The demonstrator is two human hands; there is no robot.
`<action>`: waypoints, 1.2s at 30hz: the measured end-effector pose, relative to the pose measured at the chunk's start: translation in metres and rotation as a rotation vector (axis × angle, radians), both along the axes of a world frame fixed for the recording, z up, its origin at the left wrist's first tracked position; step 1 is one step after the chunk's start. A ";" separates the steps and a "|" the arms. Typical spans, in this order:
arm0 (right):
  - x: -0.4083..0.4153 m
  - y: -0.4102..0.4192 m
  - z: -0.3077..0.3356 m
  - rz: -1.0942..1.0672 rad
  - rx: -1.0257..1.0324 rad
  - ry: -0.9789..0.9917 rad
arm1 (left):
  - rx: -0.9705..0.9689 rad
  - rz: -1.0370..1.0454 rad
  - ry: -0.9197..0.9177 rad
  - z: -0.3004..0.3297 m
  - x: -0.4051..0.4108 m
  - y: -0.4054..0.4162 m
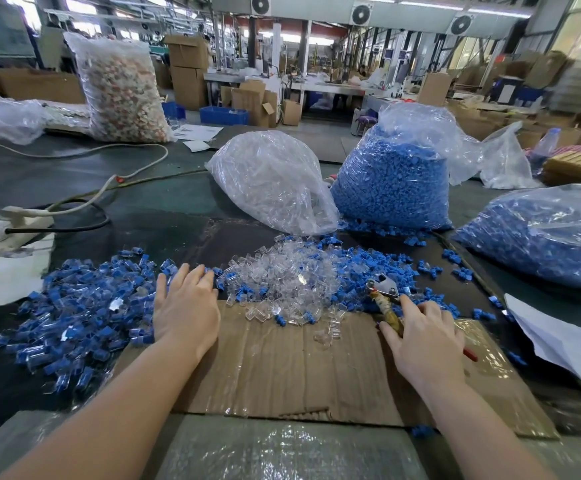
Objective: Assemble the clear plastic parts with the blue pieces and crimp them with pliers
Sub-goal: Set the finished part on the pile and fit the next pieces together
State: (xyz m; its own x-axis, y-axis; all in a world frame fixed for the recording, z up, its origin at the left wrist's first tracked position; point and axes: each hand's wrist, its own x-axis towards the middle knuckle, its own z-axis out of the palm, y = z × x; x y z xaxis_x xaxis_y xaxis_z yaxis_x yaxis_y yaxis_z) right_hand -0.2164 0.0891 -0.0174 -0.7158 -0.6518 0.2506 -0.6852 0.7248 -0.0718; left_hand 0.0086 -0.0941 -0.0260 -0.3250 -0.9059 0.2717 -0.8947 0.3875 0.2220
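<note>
Setting: factory hall behind; dark desk (pixel 164 216) up front, with a flattened cardboard sheet (pixel 299 368) as the work patch.
Far left: heap of joined pieces (pixel 85 306), blue caps seated in clear shells, spread beside the cardboard's left edge.
Left hand (pixel 185 313): fingers straight and spread, palm down at the heap's right rim, pressing on or just above it; grasping nothing.
Centre: loose clear parts (pixel 282 282) piled at the cardboard's far edge, just right of the left hand, ringed by loose blue pieces (pixel 358 261).
Behind: bag of clear parts (pixel 271 181), then two bags of blue pieces (pixel 393 181), (pixel 538 237).
Pliers (pixel 384 301): flat on the cardboard, long axis running from the metal head by the pile back toward the body; red handle tip (pixel 471 355) showing past the palm.
Right hand (pixel 424 337): laid over the handles, fingers only slightly bent, not yet clenched round them.
Key relation: pliers under the right hand, clear pile nearer the left; likely left to fetch, right to crimp.
</note>
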 end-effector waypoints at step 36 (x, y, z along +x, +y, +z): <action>0.029 -0.075 0.023 0.134 0.093 -0.433 | 0.360 -0.184 0.056 -0.012 -0.088 0.030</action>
